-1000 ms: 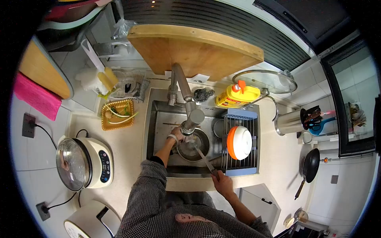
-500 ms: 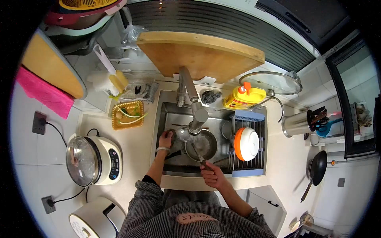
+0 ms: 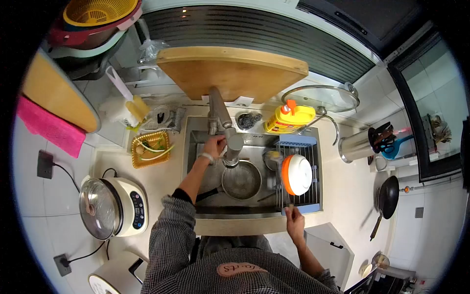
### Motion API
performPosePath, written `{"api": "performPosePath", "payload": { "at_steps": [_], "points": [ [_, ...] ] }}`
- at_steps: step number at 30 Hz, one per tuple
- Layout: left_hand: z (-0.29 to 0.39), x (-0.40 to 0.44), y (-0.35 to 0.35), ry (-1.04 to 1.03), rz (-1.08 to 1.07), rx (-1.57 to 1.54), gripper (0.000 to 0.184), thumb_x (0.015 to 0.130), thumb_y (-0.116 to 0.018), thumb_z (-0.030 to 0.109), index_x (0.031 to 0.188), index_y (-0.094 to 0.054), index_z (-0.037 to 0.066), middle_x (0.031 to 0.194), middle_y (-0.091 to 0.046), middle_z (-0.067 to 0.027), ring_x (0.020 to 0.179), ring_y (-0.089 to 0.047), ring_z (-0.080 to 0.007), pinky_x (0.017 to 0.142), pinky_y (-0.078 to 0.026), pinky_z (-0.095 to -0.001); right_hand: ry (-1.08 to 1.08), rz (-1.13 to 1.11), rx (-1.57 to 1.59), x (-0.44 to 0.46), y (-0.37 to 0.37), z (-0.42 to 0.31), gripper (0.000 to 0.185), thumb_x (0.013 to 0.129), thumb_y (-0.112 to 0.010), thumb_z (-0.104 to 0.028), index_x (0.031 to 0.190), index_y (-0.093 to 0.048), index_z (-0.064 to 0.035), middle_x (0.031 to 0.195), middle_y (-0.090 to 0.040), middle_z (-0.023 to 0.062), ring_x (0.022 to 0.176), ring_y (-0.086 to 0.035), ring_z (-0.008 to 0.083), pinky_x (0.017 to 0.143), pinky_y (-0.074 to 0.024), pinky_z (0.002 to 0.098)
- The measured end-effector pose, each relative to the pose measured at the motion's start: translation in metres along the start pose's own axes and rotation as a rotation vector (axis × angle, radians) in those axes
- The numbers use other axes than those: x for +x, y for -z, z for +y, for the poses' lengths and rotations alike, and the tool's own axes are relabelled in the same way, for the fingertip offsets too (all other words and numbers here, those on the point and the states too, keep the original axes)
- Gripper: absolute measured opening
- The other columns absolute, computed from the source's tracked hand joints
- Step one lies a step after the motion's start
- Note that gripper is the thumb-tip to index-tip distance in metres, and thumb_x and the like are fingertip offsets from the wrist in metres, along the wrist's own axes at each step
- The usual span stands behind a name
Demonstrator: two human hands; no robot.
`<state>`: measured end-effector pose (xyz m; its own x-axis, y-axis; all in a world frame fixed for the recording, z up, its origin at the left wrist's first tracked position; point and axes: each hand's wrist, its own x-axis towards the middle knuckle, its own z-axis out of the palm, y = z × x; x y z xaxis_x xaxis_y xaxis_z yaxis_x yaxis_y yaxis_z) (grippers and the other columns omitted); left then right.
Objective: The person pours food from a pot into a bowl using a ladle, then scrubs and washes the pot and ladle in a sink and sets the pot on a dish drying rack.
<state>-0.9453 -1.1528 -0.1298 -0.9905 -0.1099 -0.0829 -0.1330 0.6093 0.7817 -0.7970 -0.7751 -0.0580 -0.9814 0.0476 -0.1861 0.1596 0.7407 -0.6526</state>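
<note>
My left hand (image 3: 214, 146) is beside the grey faucet (image 3: 235, 143), over the sink's left part. Its fingers are curled, and what they hold, if anything, is hidden. At the sink's front right corner, my right hand (image 3: 295, 223) is closed round the handle of a slim utensil (image 3: 290, 209); its far part is blurred. Below the faucet, a frying pan (image 3: 242, 180) with a black handle sits in the sink (image 3: 220, 209). Near my right hand, an orange and white bowl (image 3: 297, 175) rests upside down on the drying rack (image 3: 299, 141).
Behind the sink stand a yellow detergent bottle (image 3: 290, 118), a cup with a dark scrubber (image 3: 248, 120) and a large wooden board (image 3: 232, 73). A yellow basket (image 3: 151, 149) with vegetables lies left, near an electric cooker (image 3: 113, 206). A glass lid (image 3: 320, 98) leans at the back.
My right hand has moved right with the utensil, out of the pan toward the drying rack. My left hand has gone up from the sink's left side to the faucet. The view has shifted slightly.
</note>
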Motion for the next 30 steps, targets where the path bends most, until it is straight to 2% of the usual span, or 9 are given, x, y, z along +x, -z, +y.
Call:
{"api": "performPosePath", "payload": {
  "at_steps": [3,5,6,11,15,17,20,23,30],
  "points": [
    [-0.027,0.034,-0.022,0.049,-0.024,-0.275,0.026,0.084,-0.055,0.02,0.104,-0.059,0.003,0.095,-0.062,-0.0199,0.089,-0.059,-0.034,0.078,-0.045,-0.0377,-0.023,0.165,-0.105,0.015,0.023,0.017,0.033,0.088,-0.052,-0.033,0.09,-0.058,-0.0012,0.077,-0.06,0.0204,0.073,-0.058,0.0373,0.063,-0.0442,0.0391],
    [-0.024,0.031,-0.024,0.062,-0.035,-0.115,0.054,0.084,-0.058,0.044,0.123,-0.052,0.007,0.105,-0.061,-0.007,0.097,-0.052,-0.0154,0.083,-0.041,-0.03,0.092,0.299,0.01,0.031,0.029,0.035,0.034,0.09,-0.048,-0.034,0.091,-0.058,-0.0018,0.082,-0.06,0.0211,0.075,-0.057,0.0377,0.065,-0.0444,0.0398],
    [-0.02,0.026,-0.028,-0.073,0.104,-0.259,0.028,0.077,-0.059,0.014,0.101,-0.056,0.0,0.098,-0.06,-0.0205,0.093,-0.057,-0.0354,0.082,-0.044,-0.0392,0.097,0.319,-0.184,0.037,0.036,0.041,0.035,0.091,-0.045,-0.035,0.088,-0.057,-0.0018,0.082,-0.059,0.0215,0.075,-0.057,0.0385,0.064,-0.0443,0.0414],
    [-0.143,0.029,-0.091,0.206,-0.009,-0.402,0.042,0.074,-0.056,0.003,0.115,-0.049,0.0,0.118,-0.052,-0.0209,0.113,-0.045,-0.0362,0.094,-0.038,-0.0367,-0.031,0.261,-0.272,0.057,0.037,0.092,0.035,0.09,-0.046,-0.037,0.09,-0.056,-0.0033,0.08,-0.058,0.0193,0.075,-0.055,0.0392,0.067,-0.0435,0.0452],
    [-0.068,-0.028,-0.042,0.013,-0.048,0.165,0.041,0.079,-0.054,0.007,0.119,-0.048,-0.001,0.118,-0.053,-0.0185,0.111,-0.048,-0.0343,0.093,-0.039,-0.0375,0.01,0.388,-0.604,0.057,0.019,0.085,0.03,0.087,-0.053,-0.029,0.103,-0.056,-0.0038,0.094,-0.054,0.0173,0.091,-0.049,0.0331,0.081,-0.0385,0.0449],
    [-0.06,-0.039,-0.032,0.035,-0.083,0.192,0.04,0.081,-0.054,0.01,0.12,-0.048,-0.001,0.117,-0.054,-0.018,0.109,-0.05,-0.0333,0.092,-0.04,-0.0378,0.44,0.606,-0.436,0.06,0.004,0.045,0.021,0.08,-0.061,-0.013,0.1,-0.058,-0.0067,0.091,-0.053,0.0137,0.077,-0.054,0.027,0.067,-0.0448,0.0385],
    [-0.045,-0.054,-0.02,0.13,-0.071,-0.019,0.038,0.085,-0.054,0.018,0.117,-0.051,-0.001,0.112,-0.057,-0.0182,0.102,-0.055,-0.0314,0.087,-0.043,-0.0369,0.23,-0.028,0.498,0.053,-0.117,0.051,0.018,0.082,-0.057,-0.007,0.099,-0.057,-0.0006,0.092,-0.059,0.01,0.078,-0.055,0.0161,0.067,-0.0448,0.0273],
    [-0.029,-0.071,-0.009,0.316,-0.011,0.013,0.036,0.086,-0.056,0.023,0.113,-0.055,-0.001,0.107,-0.06,-0.0168,0.096,-0.058,-0.0265,0.083,-0.044,-0.0342,-0.666,-0.76,1.264,0.038,-0.194,-0.008,0.025,0.088,-0.049,-0.014,0.11,-0.054,-0.0029,0.101,-0.059,0.0126,0.086,-0.059,0.0273,0.082,-0.0498,0.0415],
    [-0.008,-0.118,0.022,0.316,0.062,-0.223,0.032,0.086,-0.057,0.023,0.109,-0.059,0.001,0.097,-0.064,-0.0122,0.091,-0.059,-0.0184,0.081,-0.045,-0.0289,-0.985,-0.847,1.494,0.029,-0.284,-0.053,0.018,0.092,-0.044,-0.025,0.098,-0.046,-0.0078,0.087,-0.05,0.0103,0.08,-0.051,0.0255,0.073,-0.0452,0.0401]
  ]
}}
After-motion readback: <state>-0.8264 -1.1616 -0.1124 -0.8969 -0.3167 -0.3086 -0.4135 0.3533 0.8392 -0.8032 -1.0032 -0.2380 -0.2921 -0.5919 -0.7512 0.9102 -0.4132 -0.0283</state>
